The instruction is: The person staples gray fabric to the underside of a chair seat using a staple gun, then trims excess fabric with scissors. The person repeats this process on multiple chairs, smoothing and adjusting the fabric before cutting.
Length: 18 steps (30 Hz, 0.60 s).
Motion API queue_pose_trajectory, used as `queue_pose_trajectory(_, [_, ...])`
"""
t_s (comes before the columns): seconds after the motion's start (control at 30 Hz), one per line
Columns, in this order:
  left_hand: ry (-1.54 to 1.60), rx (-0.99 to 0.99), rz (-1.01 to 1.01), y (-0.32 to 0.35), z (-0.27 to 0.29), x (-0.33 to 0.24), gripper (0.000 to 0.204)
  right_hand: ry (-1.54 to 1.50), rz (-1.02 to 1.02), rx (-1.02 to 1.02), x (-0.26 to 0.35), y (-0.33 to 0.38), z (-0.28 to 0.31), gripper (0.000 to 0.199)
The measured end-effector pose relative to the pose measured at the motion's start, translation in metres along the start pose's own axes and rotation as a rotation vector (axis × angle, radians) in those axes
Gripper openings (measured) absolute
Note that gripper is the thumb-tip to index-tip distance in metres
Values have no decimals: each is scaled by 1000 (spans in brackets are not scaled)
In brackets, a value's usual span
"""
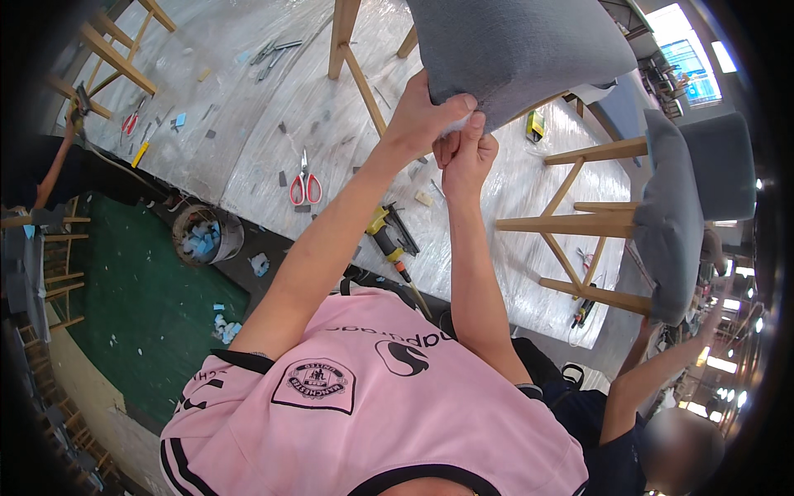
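Observation:
A chair with a grey fabric seat [521,45] and light wooden legs [346,41] stands on a plastic-covered workbench [248,140]. My left hand [426,112] grips the near corner of the grey fabric, thumb on top. My right hand [465,153] is just below it, fingers pinched on the same corner where a bit of white padding shows. Both arms reach up from the pink shirt at the bottom.
Red-handled scissors [304,186] and a yellow-and-black staple gun [390,236] lie on the bench near me. A second grey chair [662,215] lies on its side at the right. Another person [662,413] reaches toward it. A bucket of foam scraps [205,236] sits on the floor at the left.

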<state>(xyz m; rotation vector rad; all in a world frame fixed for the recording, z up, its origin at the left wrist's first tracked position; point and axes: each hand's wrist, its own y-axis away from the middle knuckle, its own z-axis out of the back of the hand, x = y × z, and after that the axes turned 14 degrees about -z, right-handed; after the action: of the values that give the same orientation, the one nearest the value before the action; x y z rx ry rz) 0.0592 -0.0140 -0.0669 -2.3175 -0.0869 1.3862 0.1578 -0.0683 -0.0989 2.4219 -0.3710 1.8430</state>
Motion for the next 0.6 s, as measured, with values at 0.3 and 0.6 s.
queue_pose_trajectory(0.3, [-32,-30,-99,-1,-4,7,57,63,-39,-36,7,-3,2,63])
queue_pose_trajectory(0.6, [-39,-74,-252,3,-13,24,70,-15,-347,48,-40,15,79,51])
